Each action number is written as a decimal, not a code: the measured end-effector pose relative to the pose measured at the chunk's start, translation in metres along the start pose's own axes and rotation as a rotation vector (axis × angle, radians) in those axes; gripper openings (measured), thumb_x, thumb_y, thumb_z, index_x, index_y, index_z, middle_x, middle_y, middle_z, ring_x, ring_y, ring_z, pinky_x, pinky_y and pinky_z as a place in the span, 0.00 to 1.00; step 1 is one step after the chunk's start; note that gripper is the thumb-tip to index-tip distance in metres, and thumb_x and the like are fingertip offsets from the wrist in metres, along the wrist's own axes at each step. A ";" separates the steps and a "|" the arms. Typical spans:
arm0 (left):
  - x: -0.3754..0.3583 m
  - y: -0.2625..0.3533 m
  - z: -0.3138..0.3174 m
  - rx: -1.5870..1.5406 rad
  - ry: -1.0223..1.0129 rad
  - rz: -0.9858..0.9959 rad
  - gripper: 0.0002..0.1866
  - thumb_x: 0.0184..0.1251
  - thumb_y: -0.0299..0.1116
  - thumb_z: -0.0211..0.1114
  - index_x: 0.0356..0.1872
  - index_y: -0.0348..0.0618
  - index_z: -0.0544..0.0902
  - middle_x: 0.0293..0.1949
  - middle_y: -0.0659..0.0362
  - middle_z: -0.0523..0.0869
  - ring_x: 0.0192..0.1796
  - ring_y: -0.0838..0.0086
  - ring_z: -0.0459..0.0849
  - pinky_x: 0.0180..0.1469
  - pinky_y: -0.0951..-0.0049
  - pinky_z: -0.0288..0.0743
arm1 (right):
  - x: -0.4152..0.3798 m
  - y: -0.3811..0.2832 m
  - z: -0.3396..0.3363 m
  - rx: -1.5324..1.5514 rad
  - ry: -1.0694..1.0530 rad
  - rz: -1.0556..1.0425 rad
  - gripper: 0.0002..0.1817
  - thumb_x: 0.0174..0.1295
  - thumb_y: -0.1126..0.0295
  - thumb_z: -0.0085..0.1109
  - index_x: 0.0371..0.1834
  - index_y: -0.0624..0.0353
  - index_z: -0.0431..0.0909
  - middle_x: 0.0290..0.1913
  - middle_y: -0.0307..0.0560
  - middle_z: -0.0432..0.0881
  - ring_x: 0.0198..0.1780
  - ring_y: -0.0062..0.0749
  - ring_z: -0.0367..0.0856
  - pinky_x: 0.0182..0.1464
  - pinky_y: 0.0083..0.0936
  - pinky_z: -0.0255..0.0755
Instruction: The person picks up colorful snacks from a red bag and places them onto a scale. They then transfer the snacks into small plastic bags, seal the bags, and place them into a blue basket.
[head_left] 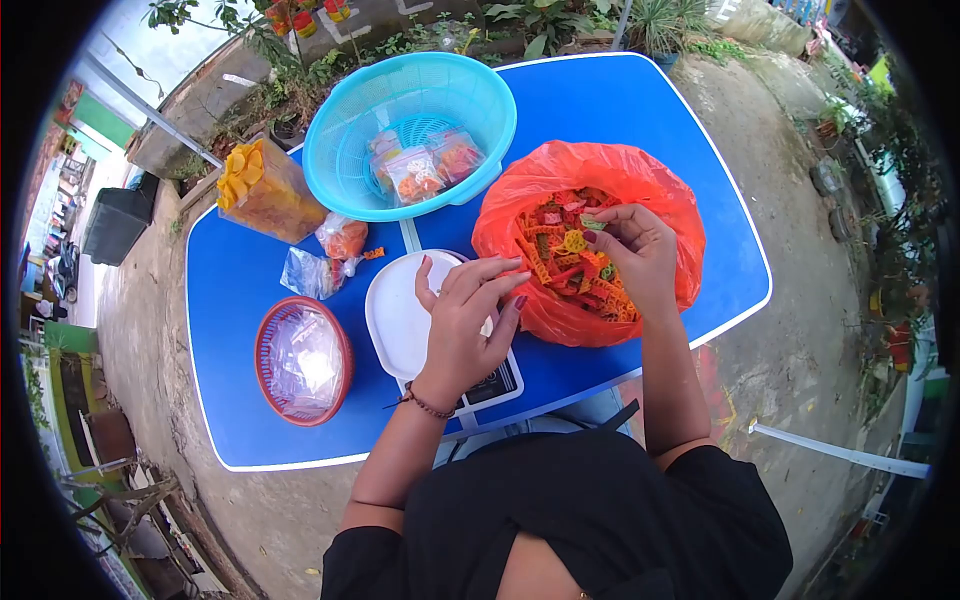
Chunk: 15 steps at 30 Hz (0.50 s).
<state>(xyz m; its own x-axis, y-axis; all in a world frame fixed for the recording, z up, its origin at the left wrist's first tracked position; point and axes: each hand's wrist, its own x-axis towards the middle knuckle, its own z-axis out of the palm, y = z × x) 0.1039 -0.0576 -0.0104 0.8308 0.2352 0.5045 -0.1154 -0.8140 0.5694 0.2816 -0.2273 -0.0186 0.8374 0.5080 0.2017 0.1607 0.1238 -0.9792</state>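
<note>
Head view: our right hand [630,250] pinches snacks [570,262] inside the orange bag [640,180] at three o'clock. Our left hand [462,325], fingers loosely spread, hovers over the white scale [395,310]. Teal basket [350,130] with packets at twelve; red basket [265,345] at nine. No writing is legible.

A bench [650,120] carries everything. At its far middle stands a basket [345,150] with small filled packets [420,170] inside. Right of the basket, nearer the person, sits an open bag of crackers [600,290], with the right hand [635,250] inside its mouth. Just left of the bag lies a kitchen scale [395,320], the left hand [465,325] above it. Left of the scale sits a small round basket [300,360] holding empty plastic bags. Behind it lie two packets [325,260], and farther back-left a large bag of chips [265,195]
</note>
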 end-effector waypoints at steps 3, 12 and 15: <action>-0.013 -0.007 -0.016 0.065 0.043 -0.075 0.16 0.63 0.26 0.68 0.51 0.56 0.88 0.54 0.68 0.88 0.60 0.72 0.83 0.77 0.49 0.38 | -0.011 -0.014 0.022 0.002 -0.213 -0.048 0.12 0.61 0.87 0.66 0.46 0.68 0.82 0.47 0.46 0.90 0.44 0.25 0.89 0.47 0.22 0.84; -0.060 -0.026 -0.063 0.228 0.181 -0.410 0.15 0.67 0.27 0.65 0.53 0.55 0.88 0.54 0.66 0.90 0.59 0.72 0.82 0.73 0.57 0.48 | -0.048 0.003 0.130 -0.386 -0.513 -0.320 0.12 0.62 0.82 0.65 0.49 0.65 0.82 0.50 0.55 0.89 0.44 0.46 0.91 0.46 0.32 0.85; -0.066 -0.026 -0.065 0.277 0.165 -0.416 0.15 0.67 0.27 0.66 0.52 0.55 0.88 0.53 0.66 0.90 0.60 0.72 0.82 0.73 0.57 0.49 | -0.049 0.011 0.143 -0.406 -0.483 -0.283 0.10 0.64 0.79 0.64 0.49 0.65 0.82 0.49 0.57 0.88 0.45 0.50 0.90 0.47 0.36 0.84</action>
<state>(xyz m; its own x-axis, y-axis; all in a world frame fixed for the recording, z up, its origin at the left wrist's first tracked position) 0.0164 -0.0173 -0.0167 0.6766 0.6306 0.3802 0.3727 -0.7386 0.5617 0.1682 -0.1288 -0.0361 0.4229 0.8377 0.3455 0.6003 0.0267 -0.7994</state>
